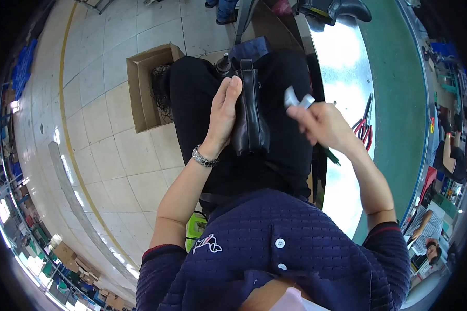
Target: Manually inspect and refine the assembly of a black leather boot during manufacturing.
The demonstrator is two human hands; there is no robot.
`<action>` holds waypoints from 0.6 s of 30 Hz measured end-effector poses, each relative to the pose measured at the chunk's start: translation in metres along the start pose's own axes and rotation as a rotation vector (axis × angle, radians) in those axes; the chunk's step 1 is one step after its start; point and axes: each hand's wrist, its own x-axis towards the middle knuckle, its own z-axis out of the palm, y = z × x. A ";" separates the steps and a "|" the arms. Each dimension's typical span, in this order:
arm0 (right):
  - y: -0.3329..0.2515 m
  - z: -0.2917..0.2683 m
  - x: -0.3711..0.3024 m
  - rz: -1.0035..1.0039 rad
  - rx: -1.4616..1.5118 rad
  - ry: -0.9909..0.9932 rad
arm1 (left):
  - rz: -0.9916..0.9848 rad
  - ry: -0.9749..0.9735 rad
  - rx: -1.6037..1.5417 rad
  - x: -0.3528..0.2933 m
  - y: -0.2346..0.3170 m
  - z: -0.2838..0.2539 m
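Observation:
A glossy black leather boot [251, 111], with a seam down its middle and a loop at its far end, lies between my thighs. My left hand [224, 111] is closed on its left side, thumb along the upper edge. Right of the boot and apart from it, my right hand [321, 124] grips a hammer [290, 97]. Motion blurs its silver head; what seems to be its dark green handle end shows below the hand. The fingers hide the middle of the handle.
A metal-topped bench [342, 67] runs along my right, with red-handled scissors [363, 132] on it and black boots [337, 9] at its far end. An open cardboard box [137, 96] of dark strands stands left of my knee. A dark metal post [223, 63] rises between my knees.

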 end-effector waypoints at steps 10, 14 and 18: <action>0.162 -0.018 0.042 0.164 -0.665 0.612 | -0.010 -0.076 0.145 -0.018 0.005 0.003; 0.102 -0.007 0.023 -0.216 -0.414 0.563 | 0.011 -0.098 0.135 -0.020 -0.011 0.002; 0.017 0.014 0.002 -0.233 0.401 -0.256 | 0.062 -0.090 0.222 -0.027 -0.020 0.006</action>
